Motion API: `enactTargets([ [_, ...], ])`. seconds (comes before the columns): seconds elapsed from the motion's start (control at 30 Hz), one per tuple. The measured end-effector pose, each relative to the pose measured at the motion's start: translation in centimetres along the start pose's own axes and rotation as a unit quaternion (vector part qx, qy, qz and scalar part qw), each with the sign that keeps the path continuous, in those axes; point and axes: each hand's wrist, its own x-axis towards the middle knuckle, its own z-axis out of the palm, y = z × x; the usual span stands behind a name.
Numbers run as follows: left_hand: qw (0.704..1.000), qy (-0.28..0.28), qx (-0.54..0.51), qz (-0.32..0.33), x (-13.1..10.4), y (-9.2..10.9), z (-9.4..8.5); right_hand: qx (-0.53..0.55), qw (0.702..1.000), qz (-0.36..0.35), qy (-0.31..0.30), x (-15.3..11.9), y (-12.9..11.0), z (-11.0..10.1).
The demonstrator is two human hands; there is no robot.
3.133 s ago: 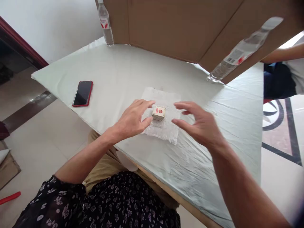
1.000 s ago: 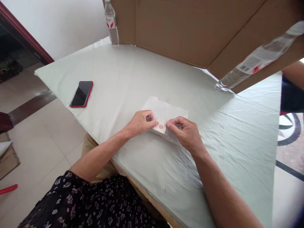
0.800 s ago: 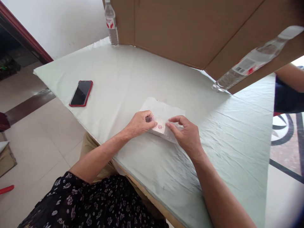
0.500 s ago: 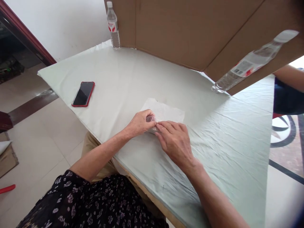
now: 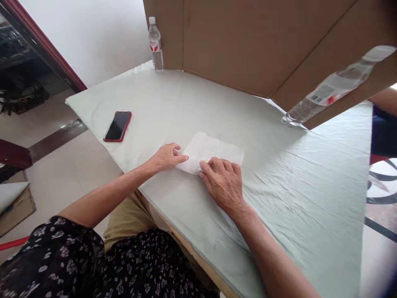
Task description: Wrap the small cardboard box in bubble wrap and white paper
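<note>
While the left hand [image 5: 166, 157] lies at the near left corner of the white bubble wrap sheet [image 5: 214, 150], its fingers [image 5: 181, 157] loosely extended and touching the edge without gripping, the right hand [image 5: 223, 183] presses flat on the sheet's near edge, fingers spread and released. The sheet lies on the pale-clothed desk [image 5: 297, 182]. A red phone [image 5: 117, 126] lies well to the left; two water bottles [image 5: 155, 43] stand against a cardboard screen [image 5: 248, 41].
</note>
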Motion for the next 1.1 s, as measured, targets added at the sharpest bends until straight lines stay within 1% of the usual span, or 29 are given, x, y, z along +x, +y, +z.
enactTargets([
  [0.1, 0.997, -0.032, -0.034, -0.059, 0.1, 0.3, 0.2, -0.002, 1.000, -0.001, 0.010, 0.0, 0.0, 0.2],
  [0.27, 0.989, -0.048, -0.107, -0.088, 0.6, 1.5, 1.5, 0.000, 1.000, -0.003, 0.012, 0.0, 0.0, 0.2],
  [0.4, 0.985, -0.040, -0.147, -0.080, 0.5, 3.0, 2.4, -0.002, 1.000, -0.005, 0.011, 0.1, -0.2, 0.2],
  [0.53, 0.969, -0.071, -0.217, -0.091, 0.4, 4.0, 3.3, 0.000, 1.000, -0.003, 0.008, 0.1, -0.2, 0.2],
  [0.63, 0.962, -0.078, -0.243, -0.094, 0.5, 4.4, 3.6, 0.015, 1.000, -0.004, 0.004, -0.1, -0.1, 0.0],
  [0.83, 0.966, -0.071, -0.239, -0.072, 0.5, 4.6, 3.7, 0.047, 0.999, -0.003, -0.001, -0.2, -0.1, -0.7],
  [1.1, 0.974, -0.074, -0.212, -0.035, 0.8, 4.7, 4.0, 0.048, 0.999, -0.018, -0.011, 0.0, 0.1, -0.7],
])
